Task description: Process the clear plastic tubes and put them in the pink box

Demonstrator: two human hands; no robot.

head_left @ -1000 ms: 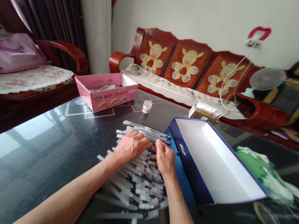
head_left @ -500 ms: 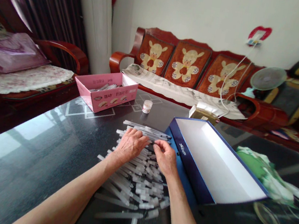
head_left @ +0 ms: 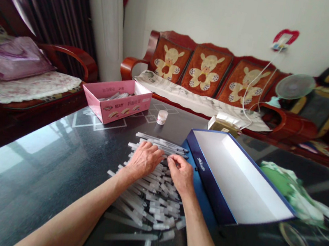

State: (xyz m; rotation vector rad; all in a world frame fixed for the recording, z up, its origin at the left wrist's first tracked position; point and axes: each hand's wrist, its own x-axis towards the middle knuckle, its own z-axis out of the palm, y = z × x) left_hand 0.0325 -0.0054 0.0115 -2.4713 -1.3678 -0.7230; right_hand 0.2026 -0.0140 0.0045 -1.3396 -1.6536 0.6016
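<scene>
Many translucent white pens [head_left: 129,207] lie side by side on the dark table, with loose short caps [head_left: 158,211] heaped along their right ends. My left hand [head_left: 145,157] is over the upper part of the pile, fingers curled round a pen mostly hidden beneath them. Close to its right, my right hand [head_left: 180,171] pinches the end of that pen between thumb and forefinger; whether a cap is on it I cannot tell. Beyond both hands, a row of pens [head_left: 163,142] with dark tips points right.
A pink box [head_left: 113,106] holding more pens stands at the back left. Near it is a small white jar [head_left: 162,117]. To the right, a blue box with white inside [head_left: 237,176] leans beside a tissue pack [head_left: 223,124] and a green-white bag [head_left: 291,189].
My right hand has shifted slightly left, its fingertips closing over the dark end that showed between the hands. My left hand has hardly moved.
</scene>
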